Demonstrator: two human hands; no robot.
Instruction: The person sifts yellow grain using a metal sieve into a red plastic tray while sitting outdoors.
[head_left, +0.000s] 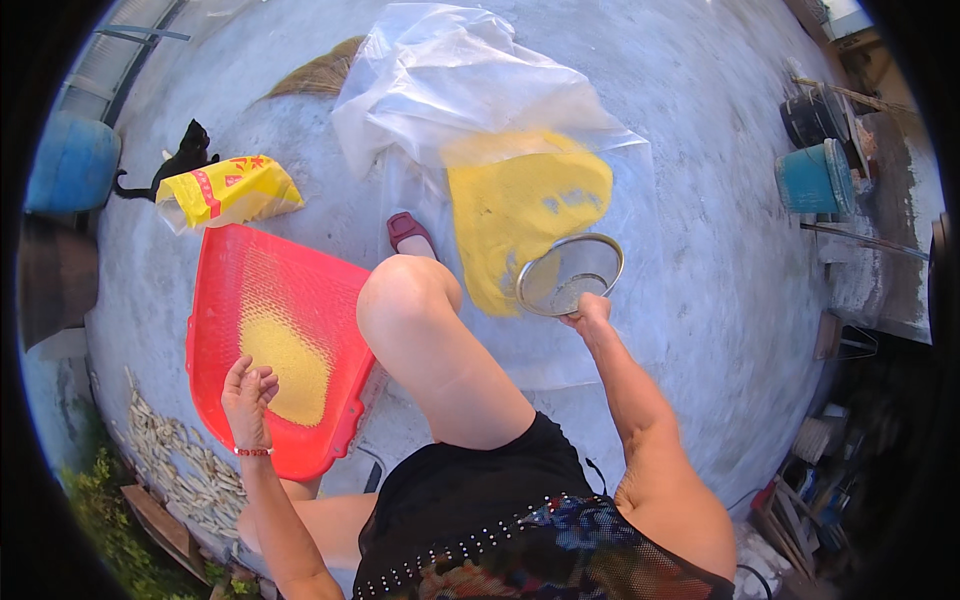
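My right hand (591, 309) grips the near rim of a round metal-rimmed sieve (544, 281), which is tilted and has a little pale residue on its mesh. Under and beyond the sieve, fine yellow meal (517, 202) is spread on a clear plastic sheet (472, 90). My left hand (250, 386) holds nothing, its fingers loosely curled and somewhat apart. It hovers over the near left part of a red plastic winnowing scoop (300, 262). Inside that scoop lies a heap of coarser yellow grain (289, 367), just right of the hand.
A yellow printed bag (232, 191) lies beyond the scoop, with a black cat (184, 154) behind it. Bare corn cobs (180, 457) cover the ground at left. A broom head (319, 71) sticks out from the sheet. A blue barrel (71, 161) and a teal bucket (814, 178) stand at opposite sides.
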